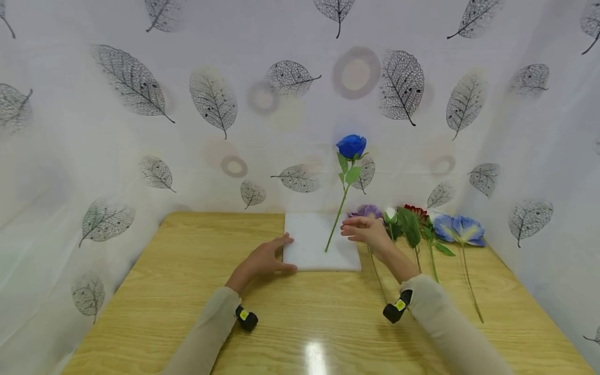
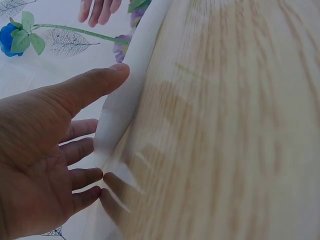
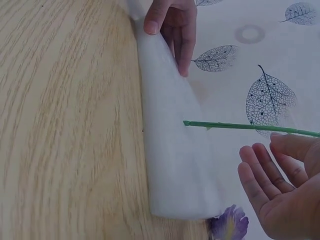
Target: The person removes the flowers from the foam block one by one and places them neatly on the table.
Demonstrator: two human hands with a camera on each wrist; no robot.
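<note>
A blue artificial rose (image 1: 351, 146) on a green stem (image 3: 235, 126) stands tilted to the right, its lower end at the top of a white foam slab (image 1: 304, 259). My right hand (image 1: 367, 234) is just right of the stem, fingers loosely extended and slightly bent, with a gap to the stem in the head view. At the slab's left side rests my left hand (image 1: 268, 256), thumb and fingers spread around its near left corner. In the left wrist view, the left thumb (image 2: 100, 82) lies over the slab's edge, while the other fingertips are right at its side.
Right of the slab lie several artificial flowers: a purple one (image 1: 367, 211), a white one (image 1: 390, 214), a dark red one (image 1: 416, 211) and a blue-yellow one (image 1: 460, 229). Their stems extend over the wooden table (image 1: 187, 291). A leaf-patterned curtain (image 1: 290, 125) hangs behind.
</note>
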